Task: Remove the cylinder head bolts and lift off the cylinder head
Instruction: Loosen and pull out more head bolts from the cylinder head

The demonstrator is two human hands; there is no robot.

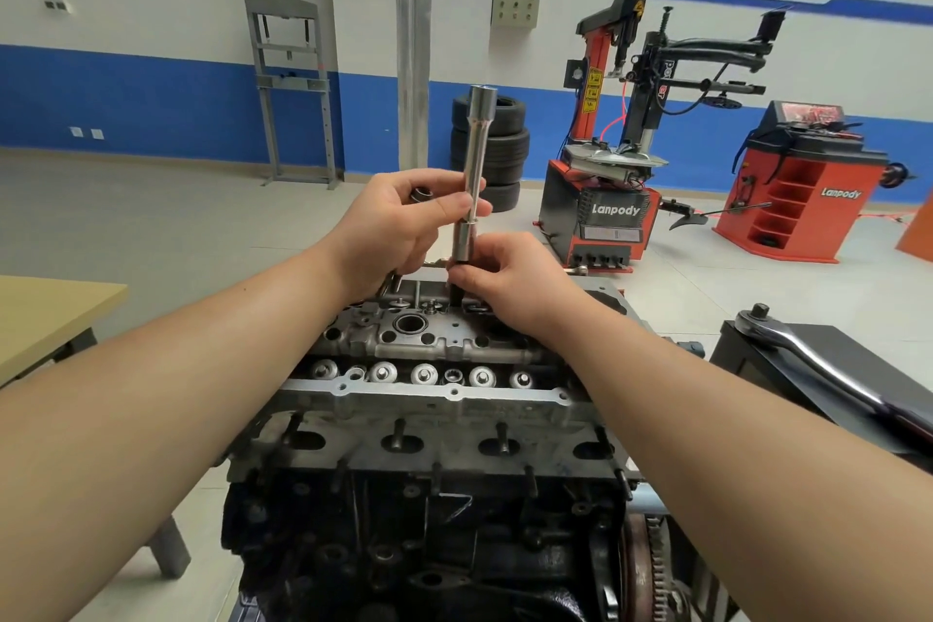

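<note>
While your left hand (399, 222) grips the long extension bar (474, 177) upright, with a small socket (421, 194) tucked in its fingers, your right hand (510, 280) pinches the dark bit (459, 288) at its foot. Either piece could slip and drop into the cylinder head (429, 369), which still sits on the engine below. Counted: one bar, one socket, one ratchet (828, 369) lying to the right, five valve caps visible.

Right hand (505, 275) hides the black bit (457, 290) below the extension bar (474, 177).
</note>
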